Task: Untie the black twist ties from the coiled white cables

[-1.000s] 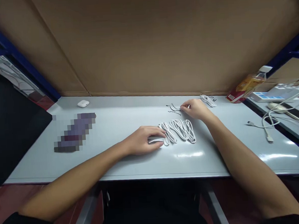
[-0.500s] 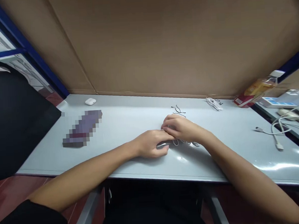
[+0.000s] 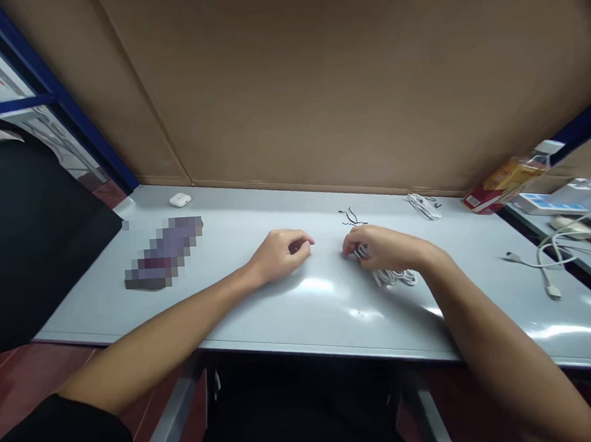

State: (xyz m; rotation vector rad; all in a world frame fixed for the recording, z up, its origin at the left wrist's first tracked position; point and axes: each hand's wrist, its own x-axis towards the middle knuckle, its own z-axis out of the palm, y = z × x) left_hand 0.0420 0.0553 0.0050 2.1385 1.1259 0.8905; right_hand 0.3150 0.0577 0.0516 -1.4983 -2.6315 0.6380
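My right hand (image 3: 377, 246) is closed on a white cable (image 3: 394, 278), bundled in loops. Part of the bundle shows between thumb and fingers; the rest trails onto the table under the wrist. To its left, my left hand (image 3: 281, 254) rests just over the table with fingers curled. A small gap shows between its thumb and fingertips, and I see nothing held there. Several thin black ties (image 3: 353, 217) lie just beyond my right hand.
A second coiled white cable (image 3: 423, 206) lies near the back panel. At right are a drink bottle (image 3: 510, 178) and loose white cables (image 3: 538, 263). On the left lie a white earphone case (image 3: 180, 199) and a blurred purple object (image 3: 164, 252). A black chair (image 3: 31, 244) stands beside the table (image 3: 282, 328).
My hands were together over the cable bundle. They have moved apart: the left went left and slightly away from me, the right moved a little right with the cable.
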